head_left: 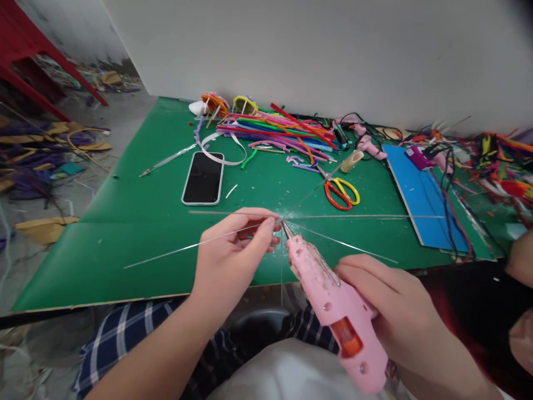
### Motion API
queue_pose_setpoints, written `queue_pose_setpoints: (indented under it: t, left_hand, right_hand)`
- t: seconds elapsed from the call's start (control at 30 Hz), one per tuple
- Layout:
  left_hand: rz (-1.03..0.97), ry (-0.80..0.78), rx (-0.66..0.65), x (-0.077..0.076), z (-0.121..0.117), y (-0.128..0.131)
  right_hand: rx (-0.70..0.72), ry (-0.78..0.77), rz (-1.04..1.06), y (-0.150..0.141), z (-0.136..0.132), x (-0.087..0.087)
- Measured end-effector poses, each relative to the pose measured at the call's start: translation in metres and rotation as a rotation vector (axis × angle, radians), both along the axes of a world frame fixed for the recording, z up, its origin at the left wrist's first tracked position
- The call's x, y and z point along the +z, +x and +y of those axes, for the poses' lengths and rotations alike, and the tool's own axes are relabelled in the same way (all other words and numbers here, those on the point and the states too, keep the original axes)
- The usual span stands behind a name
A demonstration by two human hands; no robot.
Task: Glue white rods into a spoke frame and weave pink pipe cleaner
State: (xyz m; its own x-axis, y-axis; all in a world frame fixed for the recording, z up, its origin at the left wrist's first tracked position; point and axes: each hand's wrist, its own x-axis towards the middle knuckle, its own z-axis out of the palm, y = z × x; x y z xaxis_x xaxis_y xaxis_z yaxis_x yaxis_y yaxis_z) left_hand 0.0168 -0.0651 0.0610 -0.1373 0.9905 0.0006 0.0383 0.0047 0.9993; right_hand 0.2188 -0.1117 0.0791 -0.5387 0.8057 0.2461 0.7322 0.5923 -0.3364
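My left hand (233, 255) pinches several thin metal wires (191, 245) where they cross, fanning out over the green mat (125, 233). My right hand (387, 305) grips a pink hot glue gun (337, 311). Its nozzle tip touches the crossing point of the wires beside my left fingertips. Both hands hover just above the mat's near edge, over my lap.
A black phone (203, 178) lies face up behind my left hand. Orange and yellow scissors (341, 191) lie to the right, a heap of coloured pipe cleaners (278, 130) by the wall, a blue board (420, 194) with cables further right. Another person's arm (518, 261) shows at the right edge.
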Motion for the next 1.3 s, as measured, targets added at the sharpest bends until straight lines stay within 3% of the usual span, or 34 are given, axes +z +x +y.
queue_pose_setpoints:
  t: [0.5,0.73,1.3]
  left_hand:
    - [-0.01,-0.001,-0.007,-0.0012,0.0003,-0.0015]
    - [-0.027,0.014,-0.012,-0.0017,0.001,-0.0027]
    - [-0.026,0.019,-0.004,-0.0015,0.001,-0.0025]
  right_hand:
    - [0.006,-0.068,-0.003,0.0022,-0.0001,0.0009]
    - [0.007,0.008,-0.001,0.0017,-0.0012,0.0005]
    - [-0.011,-0.03,0.014,0.0,0.0003,-0.0022]
